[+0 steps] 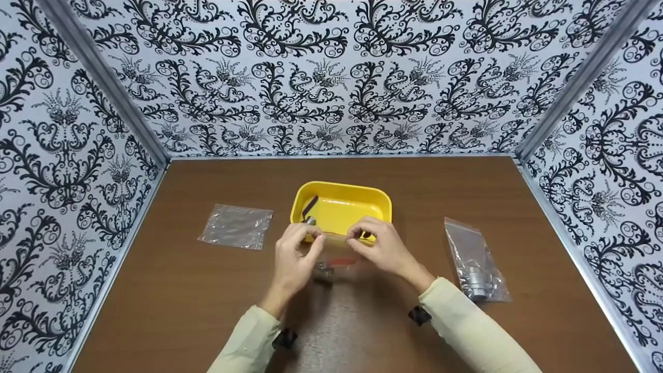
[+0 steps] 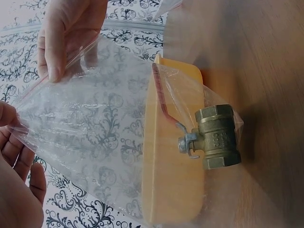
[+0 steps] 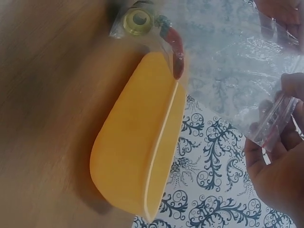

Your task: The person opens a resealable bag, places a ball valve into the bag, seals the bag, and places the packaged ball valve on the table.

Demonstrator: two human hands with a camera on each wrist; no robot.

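Note:
A clear zip bag [image 2: 95,123] hangs between my two hands, its red-striped mouth at the top. My left hand [image 1: 298,254] pinches one top corner. With thumb and fingers, my right hand [image 1: 380,246] pinches the other. Inside, at the bottom of the bag, sits a brass ball valve [image 2: 217,137] with a red lever handle [image 2: 161,92]. Just beyond the hands stands a yellow bin [image 1: 342,189]. Another valve with a dark blue handle [image 1: 310,206] lies at the bin's left end. My fingers partly cover the bin's near rim.
A flat clear zip bag [image 1: 236,226] lies left of the bin on the brown table [image 1: 207,300]. To the right lies a zip bag [image 1: 469,243] with a grey metal fitting [image 1: 475,284] inside. Patterned walls [image 1: 331,103] enclose the back and sides.

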